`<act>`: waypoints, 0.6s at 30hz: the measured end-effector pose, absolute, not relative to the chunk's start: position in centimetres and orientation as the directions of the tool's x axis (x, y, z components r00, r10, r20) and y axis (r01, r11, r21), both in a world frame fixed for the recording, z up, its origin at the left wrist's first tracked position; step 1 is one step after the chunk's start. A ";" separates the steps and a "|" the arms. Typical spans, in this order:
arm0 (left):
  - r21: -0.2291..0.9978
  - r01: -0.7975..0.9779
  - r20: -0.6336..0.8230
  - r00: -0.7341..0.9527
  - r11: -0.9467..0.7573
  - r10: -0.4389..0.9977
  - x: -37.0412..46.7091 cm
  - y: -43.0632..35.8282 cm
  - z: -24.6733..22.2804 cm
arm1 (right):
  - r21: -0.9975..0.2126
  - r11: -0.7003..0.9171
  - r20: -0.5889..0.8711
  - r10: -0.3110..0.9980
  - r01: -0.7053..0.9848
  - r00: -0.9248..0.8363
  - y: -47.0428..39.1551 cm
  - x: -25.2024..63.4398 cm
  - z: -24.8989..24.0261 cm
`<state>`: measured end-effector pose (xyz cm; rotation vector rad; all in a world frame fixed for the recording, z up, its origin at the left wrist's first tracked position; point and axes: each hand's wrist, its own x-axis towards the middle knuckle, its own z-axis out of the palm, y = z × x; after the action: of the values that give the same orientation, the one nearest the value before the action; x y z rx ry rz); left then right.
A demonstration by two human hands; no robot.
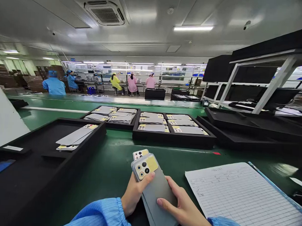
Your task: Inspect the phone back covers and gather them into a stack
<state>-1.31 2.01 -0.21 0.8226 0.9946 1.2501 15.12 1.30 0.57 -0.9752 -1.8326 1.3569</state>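
Both hands, left (134, 193) and right (183, 209), fingers gripping phone-cover stack (153, 190); long axis away, camera end far

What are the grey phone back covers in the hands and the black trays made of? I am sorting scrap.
Back covers: probably plastic or coated metal, a smooth matt grey that shows no glare, with a yellow camera patch. Black trays: likely foam or moulded plastic, dull, thick-walled and free of shine.
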 end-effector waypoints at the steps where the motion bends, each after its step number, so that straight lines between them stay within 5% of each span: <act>1: 0.916 -0.379 -0.139 0.017 0.135 0.990 -1.3 2.1 -0.1 | -0.959 0.194 0.066 0.860 0.205 -0.506 1.3 15.1 0.6; 11: 0.928 -0.352 -0.119 0.043 0.126 0.992 -0.8 1.4 -0.5 | -0.723 0.377 0.154 0.905 0.579 -0.397 1.5 14.4 -1.7; 15: 0.943 -0.331 0.039 0.202 0.031 0.979 -1.2 1.6 -0.6 | -0.713 0.444 0.261 0.886 0.543 -0.383 2.0 14.8 -1.8; 18: 0.968 -0.224 0.174 0.295 -0.109 0.940 -1.8 1.9 0.1 | -0.837 0.408 0.243 0.875 0.366 -0.420 2.1 14.7 -1.8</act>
<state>-1.82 1.94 0.09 1.2916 0.7539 1.1622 14.72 2.13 -1.77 -1.0535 -1.9696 0.9332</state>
